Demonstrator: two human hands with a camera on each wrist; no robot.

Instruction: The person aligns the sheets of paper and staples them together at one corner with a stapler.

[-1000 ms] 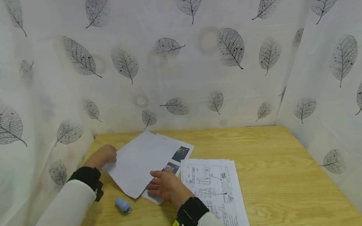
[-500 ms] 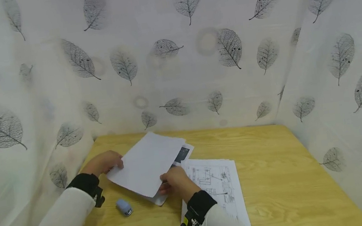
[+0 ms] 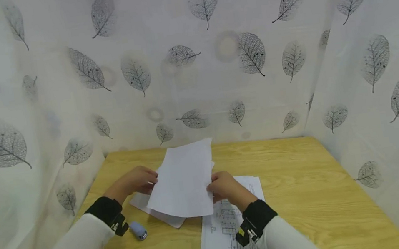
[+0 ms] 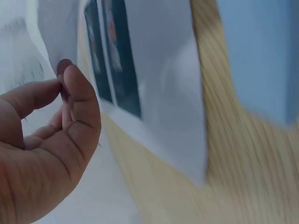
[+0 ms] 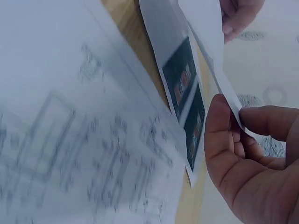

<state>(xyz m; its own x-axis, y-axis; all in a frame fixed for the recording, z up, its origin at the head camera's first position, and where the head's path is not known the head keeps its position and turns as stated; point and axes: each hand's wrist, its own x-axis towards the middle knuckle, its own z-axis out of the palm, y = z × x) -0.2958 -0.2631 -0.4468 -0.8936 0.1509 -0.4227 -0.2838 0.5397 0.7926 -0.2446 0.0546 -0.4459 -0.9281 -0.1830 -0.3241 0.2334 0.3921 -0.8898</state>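
A blank-faced white sheet of paper (image 3: 184, 181) is raised and tilted between both hands. My left hand (image 3: 137, 182) pinches its left edge; in the left wrist view the thumb and fingers (image 4: 81, 86) meet at the paper's corner. On the opposite edge my right hand (image 3: 226, 186) pinches it, thumb against curled fingers (image 5: 218, 126). Beneath lies a printed sheet (image 4: 168, 102) with dark picture blocks, mostly hidden by the raised paper in the head view. Under the right wrist is a stack of technical drawings (image 3: 218, 239), partly covered by the forearm.
A small light-blue object (image 3: 138, 230), its kind unclear, sits on the wooden table (image 3: 307, 194) beside the left wrist. A white curtain (image 3: 193, 79) with leaf prints hangs behind the table and on both sides.
The right hand has taken hold of the sheet's right edge. Both hands have moved right with it, and the sheet has been lifted and turned more upright, off the printed sheet below.
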